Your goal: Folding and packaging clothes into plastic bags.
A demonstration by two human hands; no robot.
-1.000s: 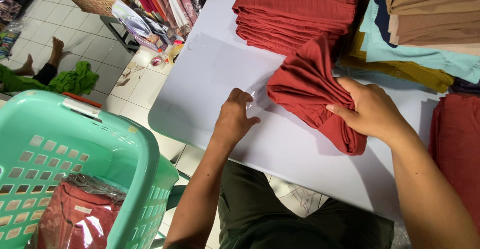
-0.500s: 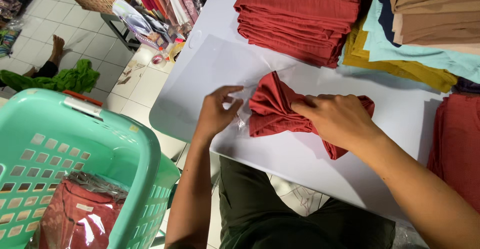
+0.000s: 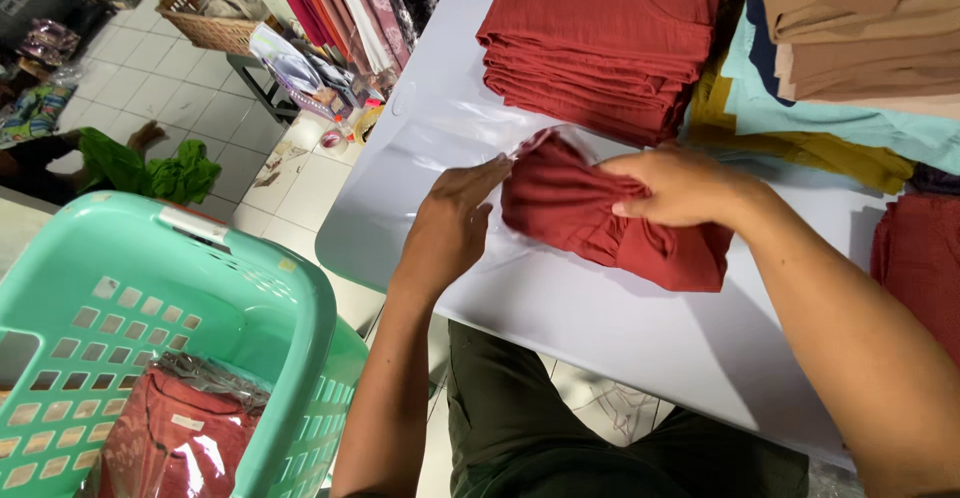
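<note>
My right hand (image 3: 672, 184) grips a folded dark red garment (image 3: 600, 220) lying on the white table (image 3: 600, 328). The garment's front end sits in the mouth of a clear plastic bag (image 3: 450, 143) that lies flat on the table. My left hand (image 3: 455, 220) holds the bag's open edge, fingers spread over the plastic just left of the garment.
A stack of folded dark red garments (image 3: 610, 38) lies at the table's far side, with tan, teal and yellow piles (image 3: 850, 68) to its right. A mint green laundry basket (image 3: 180, 328) at lower left holds a bagged red garment (image 3: 170, 433). Tiled floor and a wicker basket (image 3: 215, 18) lie beyond.
My right hand has pushed the red garment leftward into the bag's mouth. My left hand has shifted to hold the bag's opening around it.
</note>
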